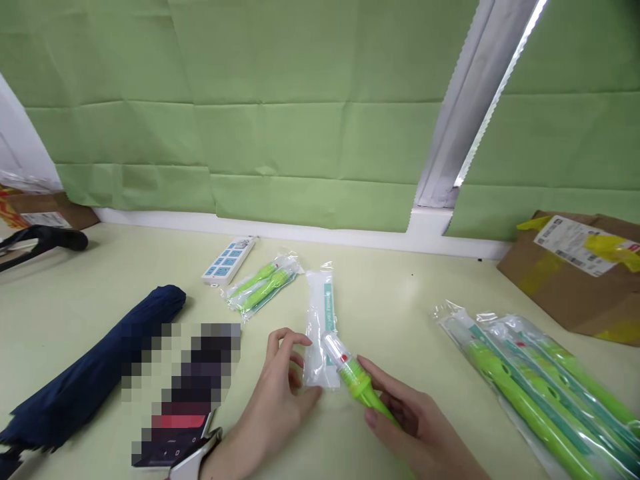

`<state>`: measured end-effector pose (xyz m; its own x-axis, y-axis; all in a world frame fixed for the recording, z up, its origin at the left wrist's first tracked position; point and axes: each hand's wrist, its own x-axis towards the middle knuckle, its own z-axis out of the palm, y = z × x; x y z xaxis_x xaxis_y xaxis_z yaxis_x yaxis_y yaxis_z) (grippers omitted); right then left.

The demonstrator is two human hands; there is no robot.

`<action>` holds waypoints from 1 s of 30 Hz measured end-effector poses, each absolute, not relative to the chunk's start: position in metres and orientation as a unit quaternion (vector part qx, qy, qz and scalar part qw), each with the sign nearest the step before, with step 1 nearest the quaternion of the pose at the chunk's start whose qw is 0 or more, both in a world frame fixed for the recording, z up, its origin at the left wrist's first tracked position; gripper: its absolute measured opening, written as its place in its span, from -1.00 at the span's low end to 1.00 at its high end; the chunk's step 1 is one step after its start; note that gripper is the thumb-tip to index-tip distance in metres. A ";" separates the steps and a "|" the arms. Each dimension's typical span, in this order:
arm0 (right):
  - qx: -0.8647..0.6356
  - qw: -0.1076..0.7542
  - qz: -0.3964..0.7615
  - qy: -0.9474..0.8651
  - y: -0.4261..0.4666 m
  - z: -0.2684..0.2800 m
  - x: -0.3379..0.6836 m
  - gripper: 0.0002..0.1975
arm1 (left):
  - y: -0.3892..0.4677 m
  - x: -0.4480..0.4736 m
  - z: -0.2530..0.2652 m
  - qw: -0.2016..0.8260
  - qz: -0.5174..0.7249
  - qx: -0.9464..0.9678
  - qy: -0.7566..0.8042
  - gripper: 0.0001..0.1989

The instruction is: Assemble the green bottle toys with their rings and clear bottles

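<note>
Head view: green plastic wand [361, 385], clear end [334, 347] slanting forward-left, is grasped by right hand [417, 420]; left hand [281, 383] loosely unclenched.

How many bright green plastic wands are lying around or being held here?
6 that I can make out: one bright green plastic wand in the right hand, two bagged wands beside the white rectangular power strip, three bagged wands at right. Overlapping bags may hide others.
</note>
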<state>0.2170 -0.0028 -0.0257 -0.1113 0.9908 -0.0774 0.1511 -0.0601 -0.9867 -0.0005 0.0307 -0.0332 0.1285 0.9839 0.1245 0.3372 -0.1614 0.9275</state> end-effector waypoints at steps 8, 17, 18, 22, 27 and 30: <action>-0.502 0.400 0.529 -0.555 -0.002 -0.030 0.216 -0.36 | 0.024 0.003 -0.034 0.603 0.399 0.537 0.434 -0.59; -0.511 0.418 0.529 -0.533 0.001 -0.031 0.216 -0.34 | 0.020 0.005 -0.031 0.612 0.349 0.583 0.405 -0.80; -0.512 0.415 0.527 -0.536 0.001 -0.031 0.217 -0.35 | 0.019 0.006 -0.032 0.627 0.336 0.579 0.399 -0.76; -0.511 0.381 0.524 -0.565 0.001 -0.025 0.218 -0.37 | 0.017 0.010 -0.031 0.677 0.348 0.536 0.365 -0.75; -0.517 0.372 0.495 -0.590 -0.001 -0.015 0.216 -0.42 | 0.018 0.015 -0.030 0.757 0.387 0.467 0.245 -0.61; -0.526 0.393 0.474 -0.587 -0.003 -0.012 0.212 -0.43 | 0.019 0.016 -0.036 0.764 0.391 0.463 0.220 -0.52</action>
<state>0.2121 -0.0031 -0.0123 -0.1382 0.9897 -0.0381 0.2450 -0.0031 -0.9695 0.0164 0.0188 -0.0365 0.5981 0.8010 0.0265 -0.3940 0.2650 0.8801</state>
